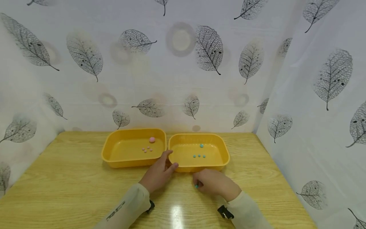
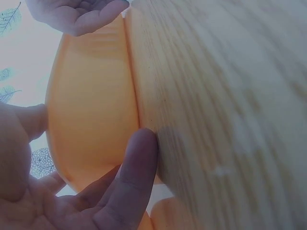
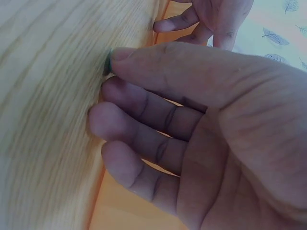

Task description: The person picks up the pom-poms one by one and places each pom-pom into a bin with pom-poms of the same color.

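Note:
My left hand (image 1: 158, 173) rests at the near left corner of the right yellow tray (image 1: 183, 136), thumb and index finger at its rim. In the left wrist view, the thumb (image 2: 33, 120) touches the rim and another finger lies low near the table. My right hand (image 1: 214, 183), just in front of that tray, pinches a small teal ball (image 1: 196, 186). Only a teal sliver shows at the thumb tip (image 3: 122, 55) in the right wrist view, close to the tabletop. Inside the tray lie a larger teal ball (image 1: 201, 145) and three small teal balls (image 1: 199, 156).
Left of it stands another yellow tray (image 1: 123, 163), holding a bigger pink ball (image 1: 152, 139) and several small pink balls (image 1: 148, 147). Both trays are on a wooden table (image 1: 71, 184), near a leaf-print curtain (image 1: 177, 76) that also runs along the sides.

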Motion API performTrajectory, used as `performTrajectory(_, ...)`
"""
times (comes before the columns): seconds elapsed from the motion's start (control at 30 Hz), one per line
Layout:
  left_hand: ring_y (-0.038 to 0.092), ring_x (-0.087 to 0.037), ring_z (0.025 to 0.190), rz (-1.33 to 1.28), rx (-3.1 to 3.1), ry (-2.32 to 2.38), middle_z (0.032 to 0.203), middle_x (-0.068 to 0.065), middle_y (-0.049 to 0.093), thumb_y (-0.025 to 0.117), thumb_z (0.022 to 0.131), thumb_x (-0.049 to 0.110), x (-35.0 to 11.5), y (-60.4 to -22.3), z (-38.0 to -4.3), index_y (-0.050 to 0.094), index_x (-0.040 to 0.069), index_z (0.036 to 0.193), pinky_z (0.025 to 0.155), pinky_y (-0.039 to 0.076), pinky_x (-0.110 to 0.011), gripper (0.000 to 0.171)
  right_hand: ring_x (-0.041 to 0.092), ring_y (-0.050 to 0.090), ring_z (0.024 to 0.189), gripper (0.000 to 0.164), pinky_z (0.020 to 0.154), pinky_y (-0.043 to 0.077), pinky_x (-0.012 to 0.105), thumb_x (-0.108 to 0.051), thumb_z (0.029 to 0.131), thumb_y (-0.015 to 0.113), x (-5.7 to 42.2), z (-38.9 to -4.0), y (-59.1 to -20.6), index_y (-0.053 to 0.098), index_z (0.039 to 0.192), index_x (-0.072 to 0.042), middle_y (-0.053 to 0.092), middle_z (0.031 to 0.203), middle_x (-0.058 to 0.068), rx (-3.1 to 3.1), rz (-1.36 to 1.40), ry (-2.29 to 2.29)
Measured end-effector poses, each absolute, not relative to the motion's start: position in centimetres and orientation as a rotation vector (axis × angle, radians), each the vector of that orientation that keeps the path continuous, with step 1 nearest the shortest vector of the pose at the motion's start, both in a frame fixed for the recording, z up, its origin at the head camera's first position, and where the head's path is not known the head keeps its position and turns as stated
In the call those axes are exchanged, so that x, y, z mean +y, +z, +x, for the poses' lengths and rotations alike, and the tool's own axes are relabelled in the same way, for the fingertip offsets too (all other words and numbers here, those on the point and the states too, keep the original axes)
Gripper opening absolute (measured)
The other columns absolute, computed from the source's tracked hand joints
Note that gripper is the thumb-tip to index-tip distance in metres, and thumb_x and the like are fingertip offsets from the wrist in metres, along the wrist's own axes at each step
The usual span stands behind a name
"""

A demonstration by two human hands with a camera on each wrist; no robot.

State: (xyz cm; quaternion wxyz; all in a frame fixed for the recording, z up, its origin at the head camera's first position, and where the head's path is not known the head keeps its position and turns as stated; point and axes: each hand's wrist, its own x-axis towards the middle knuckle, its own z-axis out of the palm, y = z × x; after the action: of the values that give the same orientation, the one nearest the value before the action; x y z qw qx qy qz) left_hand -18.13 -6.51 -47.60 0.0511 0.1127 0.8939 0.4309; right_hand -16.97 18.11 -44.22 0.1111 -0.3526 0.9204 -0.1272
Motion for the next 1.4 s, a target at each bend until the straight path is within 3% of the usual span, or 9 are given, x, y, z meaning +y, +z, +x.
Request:
performTrajectory(0.73, 0.06, -0.013, 0.092, 0.359, 2.702, 1.307, 0.114, 0.0, 0.061, 0.056, 0.106, 0.049, -6.52, -47.32, -17.91, 0.033, 0.019, 0.159, 0.085, 0.053, -0.042, 0.065, 0.003, 0.042, 0.063, 0.026, 0.06, 0.039, 0.022, -0.005, 0.089, 0.077, 18.04, -17.09, -44.51, 0.058, 0.078, -0.019, 0.045, 0.067, -0.011, 2.752, -1.08, -0.407)
performTrajectory(1.1, 0.062, -0.015, 0.095, 0.33, 2.716, 1.303, 0.117, -0.002, 0.062, 0.056, 0.105, 0.05, -6.5, -47.32, -17.89, 0.031, 0.02, 0.16, 0.087, 0.054, -0.044, 0.068, 0.002, 0.043, 0.063, 0.024, 0.061, 0.04, 0.021, -0.007, 0.09, 0.077, 17.9, -17.18, -44.39, 0.06, 0.079, -0.02, 0.047, 0.07, -0.013, 2.758, -1.109, -0.373)
performTrajectory(1.33, 0.062, -0.031, 0.125, 0.256, 2.727, 1.31, 0.145, -0.012, 0.059, 0.056, 0.1, 0.062, -6.46, -47.13, -17.61, 0.018, 0.022, 0.166, 0.106, 0.048, -0.056, 0.087, 0.002, 0.044, 0.065, 0.023, 0.062, 0.041, 0.021, -0.006, 0.089, 0.076, 17.91, -17.23, -44.31, 0.061, 0.08, -0.02, 0.049, 0.072, -0.013, 2.766, -1.137, -0.369)
performTrajectory(1.4, 0.062, -0.031, 0.125, 0.258, 2.723, 1.316, 0.145, -0.013, 0.059, 0.055, 0.1, 0.064, -6.45, -47.06, -17.57, 0.017, 0.022, 0.167, 0.105, 0.048, -0.056, 0.088, 0.002, 0.045, 0.066, 0.022, 0.063, 0.042, 0.021, -0.005, 0.089, 0.075, 17.9, -17.24, -44.28, 0.063, 0.081, -0.02, 0.052, 0.074, -0.013, 2.77, -1.138, -0.372)
